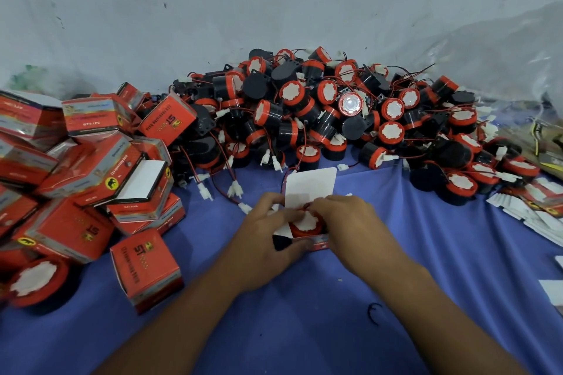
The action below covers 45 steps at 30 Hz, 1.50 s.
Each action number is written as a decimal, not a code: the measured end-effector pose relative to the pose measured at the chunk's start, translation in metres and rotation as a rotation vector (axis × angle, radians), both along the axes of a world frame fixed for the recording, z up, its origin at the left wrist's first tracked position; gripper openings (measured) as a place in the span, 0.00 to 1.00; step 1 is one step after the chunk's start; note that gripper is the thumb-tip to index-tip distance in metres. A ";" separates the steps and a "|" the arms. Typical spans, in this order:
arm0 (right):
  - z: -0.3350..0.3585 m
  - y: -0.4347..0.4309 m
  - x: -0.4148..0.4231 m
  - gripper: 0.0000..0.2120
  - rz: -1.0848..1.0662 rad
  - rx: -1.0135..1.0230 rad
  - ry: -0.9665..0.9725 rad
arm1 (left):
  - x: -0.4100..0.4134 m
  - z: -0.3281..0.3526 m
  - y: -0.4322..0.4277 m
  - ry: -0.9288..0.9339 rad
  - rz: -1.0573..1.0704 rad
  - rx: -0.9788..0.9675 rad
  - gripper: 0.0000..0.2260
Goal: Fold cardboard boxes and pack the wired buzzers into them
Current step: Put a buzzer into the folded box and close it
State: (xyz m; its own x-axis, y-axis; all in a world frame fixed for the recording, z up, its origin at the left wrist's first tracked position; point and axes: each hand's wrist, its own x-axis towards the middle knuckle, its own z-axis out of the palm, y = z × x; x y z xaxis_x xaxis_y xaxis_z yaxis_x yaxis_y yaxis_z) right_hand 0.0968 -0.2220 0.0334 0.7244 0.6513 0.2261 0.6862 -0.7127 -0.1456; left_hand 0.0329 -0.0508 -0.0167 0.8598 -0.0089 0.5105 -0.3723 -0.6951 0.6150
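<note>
DESK: What are the hands doing at the centre of the blue cloth (304, 329)?

PHOTOGRAPHER: Packing. The left hand (268, 231) curls round the nine o'clock side of a small red cardboard box (313, 243) and steadies it upright on the cloth. The right hand (344, 222) comes in from three o'clock, fingers curled onto the far rim of a wired buzzer (304, 224). The buzzer sits in the box, red collar and white face up. Neither hand is slack; both grip.

DESK: Why is the white flap standing?

PHOTOGRAPHER: That is the box's lid flap (310, 189), tipped back towards twelve o'clock so the mouth stays open for the buzzer. My reading is that the buzzer is nearly seated and its lead is not yet tucked. I cannot see the wire under the fingers.

DESK: What surrounds them?

PHOTOGRAPHER: From twelve to two o'clock there is a heap of loose buzzers (335, 113), black-bodied, with red-and-black leads. Their white plugs (234, 190) trail towards the hands. From nine to ten o'clock lies a jumble of red boxes (85, 161), most of them closed. One more closed box (146, 268) lies alone at eight o'clock, near a stray buzzer (36, 283) at the frame's edge. Flat box blanks (533, 213) fan out at three o'clock.

DESK: Anything in the way?

PHOTOGRAPHER: The trailing leads lie just beyond the flap and could, I judge, snag it on closing. A small black loop (374, 312) lies at five o'clock, apart from the work.
</note>
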 end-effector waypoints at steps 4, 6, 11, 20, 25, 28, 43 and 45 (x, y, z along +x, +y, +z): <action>-0.004 0.004 0.002 0.12 -0.121 -0.024 -0.205 | -0.002 0.003 -0.001 -0.087 -0.008 -0.003 0.18; -0.002 0.003 0.005 0.10 -0.184 -0.048 -0.224 | -0.003 0.003 -0.002 -0.139 0.008 0.001 0.19; -0.007 -0.005 0.016 0.14 -0.166 -0.021 -0.042 | -0.001 0.004 -0.008 -0.194 0.057 -0.129 0.31; -0.021 -0.007 0.017 0.14 -0.134 0.152 0.047 | 0.004 -0.003 -0.007 -0.237 -0.007 0.235 0.12; -0.017 -0.021 0.017 0.12 -0.293 0.888 0.186 | 0.004 0.000 -0.007 -0.101 0.092 0.151 0.12; -0.017 -0.020 0.017 0.05 -0.268 1.043 0.491 | 0.003 0.001 -0.006 0.010 0.052 0.026 0.13; -0.029 -0.023 0.029 0.13 0.131 0.688 0.393 | 0.008 0.005 0.003 0.084 0.014 -0.254 0.14; -0.030 -0.027 0.030 0.15 0.229 0.563 0.375 | 0.008 0.004 0.001 0.038 0.058 -0.171 0.11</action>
